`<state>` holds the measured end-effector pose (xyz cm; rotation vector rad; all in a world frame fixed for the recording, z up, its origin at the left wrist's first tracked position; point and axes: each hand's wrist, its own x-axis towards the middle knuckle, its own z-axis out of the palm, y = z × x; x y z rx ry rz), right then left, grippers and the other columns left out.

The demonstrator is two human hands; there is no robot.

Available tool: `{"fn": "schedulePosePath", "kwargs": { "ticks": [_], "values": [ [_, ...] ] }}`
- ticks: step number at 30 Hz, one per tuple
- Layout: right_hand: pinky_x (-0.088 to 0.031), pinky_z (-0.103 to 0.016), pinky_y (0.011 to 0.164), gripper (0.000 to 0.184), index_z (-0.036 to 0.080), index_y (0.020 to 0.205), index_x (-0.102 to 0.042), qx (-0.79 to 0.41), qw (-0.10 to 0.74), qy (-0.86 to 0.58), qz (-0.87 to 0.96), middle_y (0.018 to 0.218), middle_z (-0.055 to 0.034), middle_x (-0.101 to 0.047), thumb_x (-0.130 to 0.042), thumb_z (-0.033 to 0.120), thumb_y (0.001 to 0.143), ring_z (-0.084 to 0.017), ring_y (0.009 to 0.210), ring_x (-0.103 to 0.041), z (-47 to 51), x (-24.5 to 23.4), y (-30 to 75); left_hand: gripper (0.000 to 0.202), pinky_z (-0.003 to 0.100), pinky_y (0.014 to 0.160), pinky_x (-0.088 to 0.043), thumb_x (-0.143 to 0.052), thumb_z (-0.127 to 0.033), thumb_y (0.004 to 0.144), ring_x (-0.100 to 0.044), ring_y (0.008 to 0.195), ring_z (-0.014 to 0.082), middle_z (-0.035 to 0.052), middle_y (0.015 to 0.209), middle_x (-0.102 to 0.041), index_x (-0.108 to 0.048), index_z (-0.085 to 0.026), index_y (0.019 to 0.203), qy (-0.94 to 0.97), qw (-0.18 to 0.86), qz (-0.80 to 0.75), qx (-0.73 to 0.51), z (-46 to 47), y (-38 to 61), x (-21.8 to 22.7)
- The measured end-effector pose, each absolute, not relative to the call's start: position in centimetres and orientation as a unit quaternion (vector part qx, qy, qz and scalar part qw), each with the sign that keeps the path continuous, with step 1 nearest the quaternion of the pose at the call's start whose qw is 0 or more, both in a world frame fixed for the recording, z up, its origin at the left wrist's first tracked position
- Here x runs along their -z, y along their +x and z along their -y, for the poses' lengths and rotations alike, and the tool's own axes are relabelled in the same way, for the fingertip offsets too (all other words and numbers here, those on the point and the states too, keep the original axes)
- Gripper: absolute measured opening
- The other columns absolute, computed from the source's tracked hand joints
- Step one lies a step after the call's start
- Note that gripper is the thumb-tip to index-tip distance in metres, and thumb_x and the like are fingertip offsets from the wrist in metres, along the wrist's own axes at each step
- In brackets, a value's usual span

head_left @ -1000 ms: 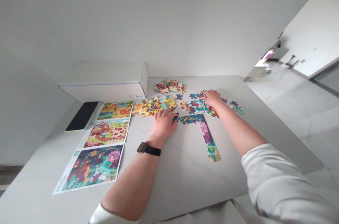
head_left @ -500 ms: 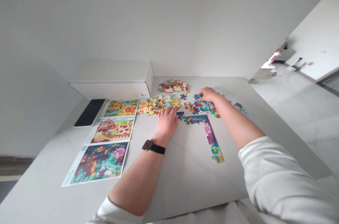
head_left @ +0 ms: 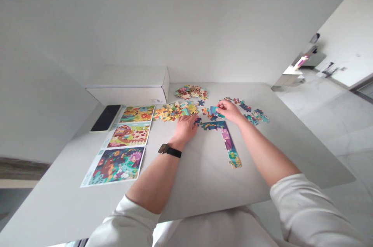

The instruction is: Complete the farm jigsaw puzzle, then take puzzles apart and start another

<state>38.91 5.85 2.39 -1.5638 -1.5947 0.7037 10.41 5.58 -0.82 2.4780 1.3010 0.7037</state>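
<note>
My right hand (head_left: 229,110) pinches a teal jigsaw piece (head_left: 213,110) between thumb and fingers, just above the loose colourful pieces (head_left: 208,112). My left hand (head_left: 185,128) lies flat on the table, its fingertips close to a heap of yellow-toned puzzle pieces (head_left: 175,111) and a dark blue piece (head_left: 198,121). An assembled L-shaped puzzle border (head_left: 224,134) lies below both hands, between them and me. Further pieces lie scattered to the right (head_left: 252,114), and a separate heap (head_left: 191,92) sits at the back.
Several printed puzzle picture sheets (head_left: 129,135) lie in a column to the left on the white table (head_left: 204,188). Beyond them are a black phone (head_left: 106,118) and a long white box (head_left: 128,95). A black watch (head_left: 169,150) circles my left wrist.
My right hand has lifted a teal piece from the loose pieces, and the pieces to its right now show. My left hand stays in nearly the same place; the view has tilted slightly.
</note>
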Motion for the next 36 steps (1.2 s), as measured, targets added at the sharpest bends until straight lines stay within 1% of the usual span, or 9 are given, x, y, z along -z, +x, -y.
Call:
{"fn": "schedulePosePath", "kwargs": {
  "ticks": [6, 9, 12, 16, 23, 26, 30, 33, 36],
  "values": [
    [-0.057, -0.033, 0.083, 0.021, 0.024, 0.099, -0.071, -0.317, 0.429, -0.598, 0.598, 0.089, -0.0007, -0.075, -0.07, 0.038, 0.084, -0.019, 0.082, -0.071, -2.4, -0.1, 35.7, 0.041, 0.051, 0.114, -0.044, -0.057, -0.021, 0.099, -0.068, 0.118, 0.0317, 0.0056, 0.11, -0.083, -0.074, -0.029, 0.136, 0.822, 0.093, -0.507, -0.24, -4.8, 9.7, 0.2],
    [-0.057, -0.033, 0.083, 0.021, 0.024, 0.099, -0.07, -0.314, 0.443, -0.596, 0.591, 0.088, -0.0004, -0.074, -0.069, 0.037, 0.082, -0.019, 0.082, -0.07, -2.0, -0.1, 35.1, 0.042, 0.05, 0.115, -0.045, -0.063, -0.025, 0.098, -0.066, 0.124, 0.0324, 0.0074, 0.123, -0.081, -0.073, -0.028, 0.139, 0.822, 0.086, -0.51, -0.238, -4.5, 9.2, 0.2],
    [-0.057, -0.032, 0.075, 0.022, 0.026, 0.099, -0.068, -0.322, 0.458, -0.587, 0.585, 0.089, 0.0001, -0.072, -0.067, 0.04, 0.082, -0.018, 0.078, -0.069, -2.0, -0.4, 34.9, 0.043, 0.051, 0.118, -0.045, -0.067, -0.028, 0.097, -0.063, 0.132, 0.0336, 0.0093, 0.137, -0.076, -0.073, -0.027, 0.14, 0.829, 0.076, -0.507, -0.223, -4.4, 9.0, 0.4],
    [-0.056, -0.03, 0.064, 0.024, 0.026, 0.099, -0.065, -0.346, 0.46, -0.576, 0.58, 0.09, 0.0006, -0.068, -0.066, 0.044, 0.083, -0.017, 0.069, -0.066, -1.9, -0.7, 34.4, 0.031, 0.052, 0.118, -0.047, -0.066, -0.028, 0.098, -0.066, 0.131, 0.0333, 0.0096, 0.135, -0.078, -0.081, -0.025, 0.125, 0.848, 0.096, -0.489, -0.182, -4.8, 8.8, 0.2],
    [-0.06, -0.03, 0.063, 0.027, 0.025, 0.099, -0.067, -0.39, 0.442, -0.569, 0.573, 0.093, -0.0011, -0.071, -0.073, 0.045, 0.082, -0.016, 0.068, -0.067, -1.8, -0.4, 33.7, 0.025, 0.052, 0.119, -0.047, -0.069, -0.014, 0.089, -0.069, 0.128, 0.0339, 0.0081, 0.122, -0.082, -0.086, -0.027, 0.103, 0.866, 0.082, -0.474, -0.14, -5.2, 6.0, -1.0],
    [-0.063, -0.032, 0.067, 0.025, 0.025, 0.098, -0.069, -0.408, 0.452, -0.558, 0.564, 0.093, -0.0016, -0.072, -0.075, 0.042, 0.081, -0.017, 0.07, -0.069, -2.1, -0.3, 33.3, 0.03, 0.05, 0.118, -0.048, -0.065, -0.015, 0.093, -0.067, 0.131, 0.0328, 0.0091, 0.132, -0.078, -0.082, -0.026, 0.115, 0.855, 0.069, -0.481, -0.18, -4.6, 5.3, -1.5],
    [-0.064, -0.033, 0.067, 0.026, 0.025, 0.098, -0.069, -0.429, 0.443, -0.556, 0.558, 0.092, -0.0011, -0.072, -0.076, 0.044, 0.082, -0.017, 0.071, -0.069, -2.3, 0.0, 32.7, 0.038, 0.048, 0.123, -0.046, -0.069, -0.031, 0.1, -0.059, 0.143, 0.0298, 0.0111, 0.151, -0.065, -0.069, -0.025, 0.137, 0.87, 0.069, -0.406, -0.272, -3.0, 6.9, -1.7],
    [-0.063, -0.033, 0.068, 0.028, 0.026, 0.1, -0.068, -0.44, 0.437, -0.547, 0.563, 0.092, -0.0008, -0.072, -0.077, 0.047, 0.082, -0.017, 0.072, -0.069, -2.3, 0.1, 32.4, 0.039, 0.048, 0.125, -0.045, -0.074, -0.034, 0.099, -0.057, 0.144, 0.0295, 0.0127, 0.154, -0.062, -0.066, -0.024, 0.136, 0.888, 0.083, -0.35, -0.286, -2.3, 8.8, -1.6],
    [-0.062, -0.033, 0.069, 0.031, 0.026, 0.101, -0.069, -0.447, 0.435, -0.54, 0.566, 0.094, -0.0016, -0.073, -0.078, 0.049, 0.082, -0.018, 0.076, -0.07, -2.2, 0.3, 32.4, 0.033, 0.048, 0.12, -0.049, -0.072, -0.028, 0.099, -0.063, 0.136, 0.0299, 0.013, 0.143, -0.069, -0.067, -0.023, 0.131, 0.9, 0.103, -0.331, -0.263, -2.7, 9.9, -1.6]
  ]
}}
